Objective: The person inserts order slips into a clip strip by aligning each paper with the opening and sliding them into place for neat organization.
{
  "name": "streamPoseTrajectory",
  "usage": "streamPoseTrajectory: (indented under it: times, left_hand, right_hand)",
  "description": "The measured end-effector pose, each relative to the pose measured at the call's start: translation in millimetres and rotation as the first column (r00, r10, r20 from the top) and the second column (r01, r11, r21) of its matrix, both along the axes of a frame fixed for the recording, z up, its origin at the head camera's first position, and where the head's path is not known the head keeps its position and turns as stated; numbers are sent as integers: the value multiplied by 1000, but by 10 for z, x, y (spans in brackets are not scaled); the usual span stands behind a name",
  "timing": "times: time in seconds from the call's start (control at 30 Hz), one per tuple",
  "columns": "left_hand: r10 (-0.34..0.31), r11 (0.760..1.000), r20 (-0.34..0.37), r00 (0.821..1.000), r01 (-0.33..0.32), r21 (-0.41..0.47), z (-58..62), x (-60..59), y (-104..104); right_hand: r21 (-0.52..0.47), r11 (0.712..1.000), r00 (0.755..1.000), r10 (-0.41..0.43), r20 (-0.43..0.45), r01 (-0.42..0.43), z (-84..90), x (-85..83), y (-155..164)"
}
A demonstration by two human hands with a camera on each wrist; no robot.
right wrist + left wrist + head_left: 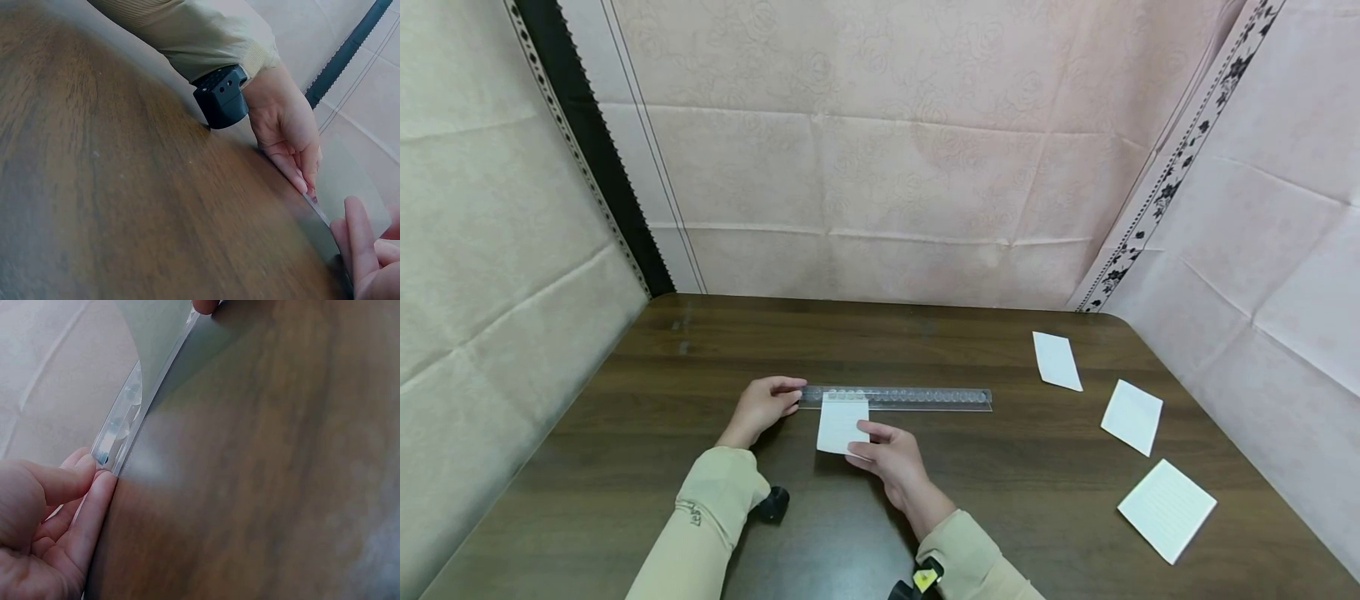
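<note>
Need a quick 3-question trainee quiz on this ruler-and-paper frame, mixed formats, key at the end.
1. True or false: the left hand touches the end of the clear ruler.
2. How many white papers lie apart on the right side of the table?
3. What does the right hand touch: A) a black camera, B) the white paper slip, C) the wall?

Key: 1 true; 2 three; 3 B.

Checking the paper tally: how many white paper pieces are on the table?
4. One paper lies against the ruler under the right hand; three lie at the right: far, middle, near. None looks hidden.
</note>
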State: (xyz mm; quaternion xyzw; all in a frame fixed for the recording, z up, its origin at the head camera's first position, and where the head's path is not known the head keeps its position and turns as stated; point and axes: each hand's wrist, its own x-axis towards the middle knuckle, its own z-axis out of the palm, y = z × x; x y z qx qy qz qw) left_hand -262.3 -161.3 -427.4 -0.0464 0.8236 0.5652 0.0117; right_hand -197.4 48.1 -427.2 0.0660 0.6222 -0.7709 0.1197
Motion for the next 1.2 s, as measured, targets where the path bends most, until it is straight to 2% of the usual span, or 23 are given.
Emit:
streamPoseTrajectory:
  times: [0.23, 0.47, 0.8, 1.2]
  left_hand:
    - [-3, 1000, 4, 1000, 3, 10, 3, 10, -3]
    - [-15, 1000, -24, 1000, 16, 21, 29, 41, 9]
    - [-3, 1000, 1, 1000, 3, -1, -3, -1, -6]
    - [-7, 1000, 9, 1000, 7, 13, 38, 19, 7]
  right_hand:
    - [-6, 1000, 1000, 1, -3, -1, -2, -4, 17]
    - [-8, 1000, 1000, 4, 3, -4, 2, -4, 39]
    - [-16, 1000, 1000, -2, 1, 2, -9, -9, 74]
    - [-5, 1000, 1000, 1, -6, -1, 15, 3, 120]
